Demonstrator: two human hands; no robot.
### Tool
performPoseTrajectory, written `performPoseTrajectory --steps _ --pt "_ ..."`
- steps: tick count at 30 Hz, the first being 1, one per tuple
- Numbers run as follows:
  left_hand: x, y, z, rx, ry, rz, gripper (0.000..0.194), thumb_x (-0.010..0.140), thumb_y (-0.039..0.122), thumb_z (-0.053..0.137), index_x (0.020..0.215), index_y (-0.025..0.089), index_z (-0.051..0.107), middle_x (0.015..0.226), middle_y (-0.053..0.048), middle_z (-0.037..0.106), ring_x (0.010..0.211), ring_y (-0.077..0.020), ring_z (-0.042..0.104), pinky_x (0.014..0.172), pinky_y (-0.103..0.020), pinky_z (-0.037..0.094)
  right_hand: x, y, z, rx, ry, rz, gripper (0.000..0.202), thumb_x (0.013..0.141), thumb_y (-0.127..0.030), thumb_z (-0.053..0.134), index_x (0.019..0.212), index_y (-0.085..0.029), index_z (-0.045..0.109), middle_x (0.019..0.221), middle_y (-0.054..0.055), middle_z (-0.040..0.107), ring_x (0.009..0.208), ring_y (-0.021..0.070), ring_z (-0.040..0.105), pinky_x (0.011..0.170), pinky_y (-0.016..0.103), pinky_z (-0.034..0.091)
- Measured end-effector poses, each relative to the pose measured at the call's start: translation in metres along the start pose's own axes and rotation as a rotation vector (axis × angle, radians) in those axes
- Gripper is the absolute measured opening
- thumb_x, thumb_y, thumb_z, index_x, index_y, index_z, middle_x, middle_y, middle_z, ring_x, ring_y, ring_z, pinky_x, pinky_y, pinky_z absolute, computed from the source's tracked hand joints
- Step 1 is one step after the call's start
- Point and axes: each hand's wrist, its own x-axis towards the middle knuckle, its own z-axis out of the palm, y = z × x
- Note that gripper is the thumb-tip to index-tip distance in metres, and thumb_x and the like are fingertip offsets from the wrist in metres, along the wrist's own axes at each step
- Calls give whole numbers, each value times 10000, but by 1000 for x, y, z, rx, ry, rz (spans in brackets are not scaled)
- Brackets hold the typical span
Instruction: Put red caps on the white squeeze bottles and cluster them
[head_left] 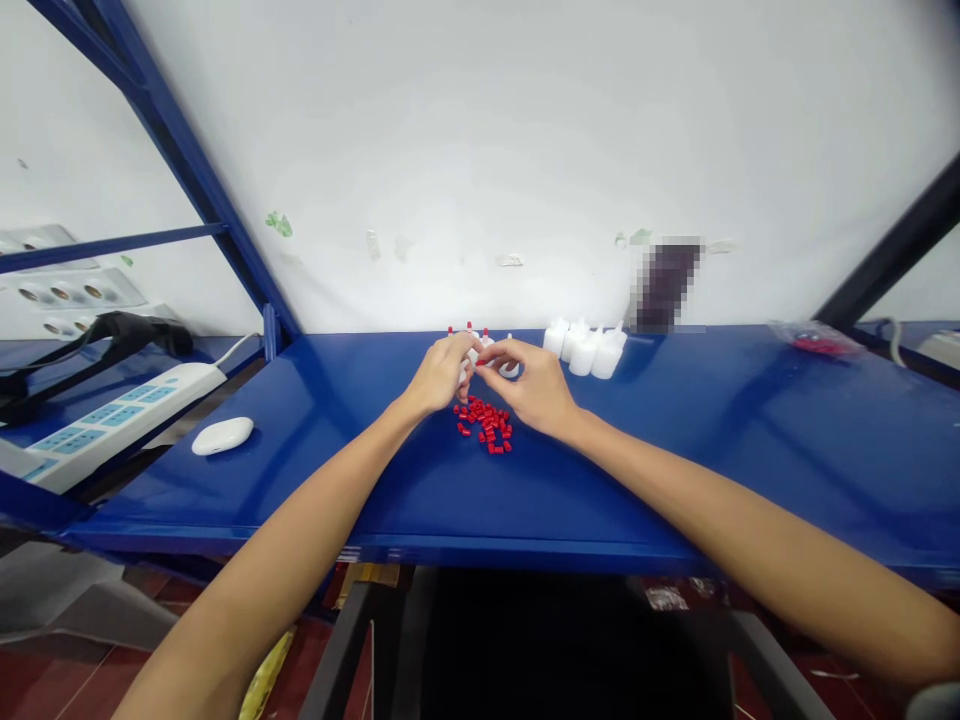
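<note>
At the middle of the blue table, my left hand (pixel 439 375) is closed around a small white bottle (pixel 463 374), mostly hidden by the fingers. My right hand (pixel 531 385) meets it from the right, with thumb and fingertips pinched on a small red cap (pixel 481 362). In front of both hands lies a loose pile of red caps (pixel 489 420). Behind the hands, several white bottles with red tips (pixel 486 333) stand partly hidden. Right of my right hand is a group of white squeeze bottles (pixel 589 348) with bare nozzles.
A white oval case (pixel 223 436) lies on the blue table (pixel 600 490) at left, near a power strip (pixel 124 415) and a black strap (pixel 112 335). A plastic bag with red contents (pixel 821 343) is at far right. Blue frame posts (pixel 180 140) flank the table.
</note>
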Motion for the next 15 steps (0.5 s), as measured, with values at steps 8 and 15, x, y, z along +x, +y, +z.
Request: performPoseTrajectory --steps 8,15 --pt "-6 -1 10 5 -12 145 221 902 437 428 927 217 424 563 70 449 423 -92 404 459 -224 326 -4 -9 0 149 5 102 112 846 -236 656 937 -223 720 885 18 779 770 181 719 735 348 571" --pt "-4 -4 -5 97 110 177 289 730 271 420 1012 231 371 480 100 440 416 -113 376 498 -237 302 -2 0 -3 184 24 165 264 837 -257 644 1096 -210 621 842 13 743 740 172 708 701 319 553"
